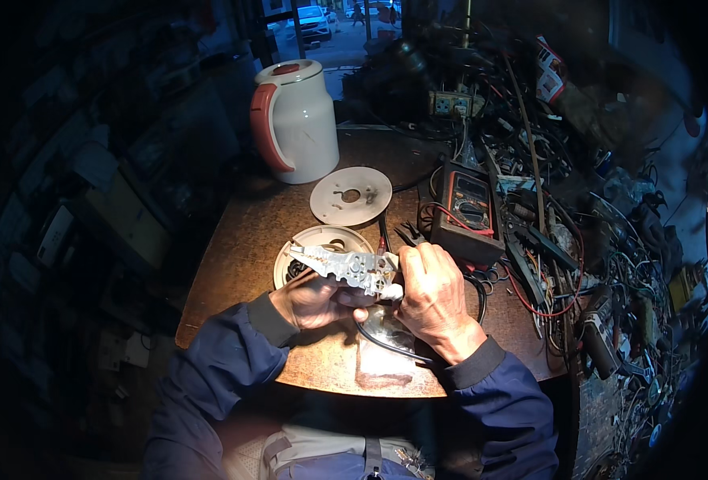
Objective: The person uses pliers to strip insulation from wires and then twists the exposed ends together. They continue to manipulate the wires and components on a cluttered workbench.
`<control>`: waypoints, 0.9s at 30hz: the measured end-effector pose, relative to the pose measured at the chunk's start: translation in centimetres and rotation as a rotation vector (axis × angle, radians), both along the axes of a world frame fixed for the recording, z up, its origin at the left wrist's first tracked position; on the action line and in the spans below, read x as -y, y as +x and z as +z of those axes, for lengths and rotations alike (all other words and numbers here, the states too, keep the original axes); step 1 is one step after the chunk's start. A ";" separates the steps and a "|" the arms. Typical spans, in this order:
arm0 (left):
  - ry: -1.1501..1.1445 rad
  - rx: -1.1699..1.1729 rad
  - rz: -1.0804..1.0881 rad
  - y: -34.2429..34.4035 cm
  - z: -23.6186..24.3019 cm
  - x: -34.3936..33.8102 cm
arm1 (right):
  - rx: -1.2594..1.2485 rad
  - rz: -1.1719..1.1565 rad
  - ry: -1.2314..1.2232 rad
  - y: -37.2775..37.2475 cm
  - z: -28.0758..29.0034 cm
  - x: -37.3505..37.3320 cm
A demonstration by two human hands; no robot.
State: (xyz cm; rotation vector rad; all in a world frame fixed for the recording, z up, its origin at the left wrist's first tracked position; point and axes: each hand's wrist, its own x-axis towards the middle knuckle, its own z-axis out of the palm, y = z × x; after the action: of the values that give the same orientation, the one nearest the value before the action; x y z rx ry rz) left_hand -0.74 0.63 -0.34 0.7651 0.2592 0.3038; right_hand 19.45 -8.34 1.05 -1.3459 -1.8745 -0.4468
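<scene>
My right hand [430, 292] is closed on a silver multi-hole wire-stripping tool [346, 266], which lies nearly horizontal with its narrow tip to the left. My left hand [314, 300] is closed just under the tool; what its fingers hold is hidden. A black cable [386, 346] curves from below my hands toward the right, over a pale, shiny block [392, 373]. Behind the tool is a round cream dish [284, 261] with dark coiled pieces inside. Black-handled pliers [410, 234] lie behind my right hand.
On the wooden bench [226, 256] stand a white jug [304, 128] with a red handle, a pale holed disc [346, 204] and a multimeter [470, 208] with red leads. A dense pile of wires and tools [594, 288] fills the right side.
</scene>
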 end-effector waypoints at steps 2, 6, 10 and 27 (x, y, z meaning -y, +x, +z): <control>-0.008 0.005 -0.008 -0.1 -0.2 -0.1 | 0.000 0.002 0.001 0.0 0.0 0.0; -0.038 0.031 -0.004 -0.3 -0.9 -0.5 | 0.000 -0.002 -0.003 0.0 0.0 0.1; 0.048 -0.044 0.084 -0.4 -0.1 -0.1 | -0.012 -0.013 -0.009 0.0 0.0 0.1; 0.255 0.030 0.219 1.2 1.0 1.6 | -0.168 -0.033 -0.117 -0.5 0.1 0.4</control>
State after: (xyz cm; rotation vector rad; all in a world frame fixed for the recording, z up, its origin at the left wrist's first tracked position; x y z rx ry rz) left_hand 0.47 -1.00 0.63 0.9846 0.2796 0.5629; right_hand 18.96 -8.75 1.20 -1.4462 -1.7644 -0.2352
